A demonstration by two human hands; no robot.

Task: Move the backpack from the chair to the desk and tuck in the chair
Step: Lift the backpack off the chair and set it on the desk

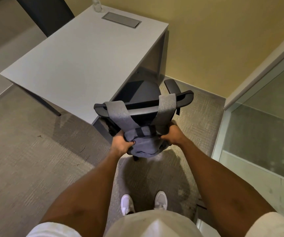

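Observation:
A grey fabric backpack (143, 144) hangs behind the backrest of a black office chair (143, 93), its two wide grey straps looped over the top of the backrest. My left hand (120, 145) grips the bag's left side. My right hand (172, 135) grips its right side. The chair stands at the right front corner of a grey desk (79, 62), its seat partly under the desk edge and one armrest showing on the right.
A clear bottle (97, 5) and a recessed cable hatch (121, 19) sit at the desk's far end. A dark chair (47, 14) stands beyond the desk. A glass partition (264, 130) closes the right side. Yellow wall behind, carpet underfoot, my white shoes below.

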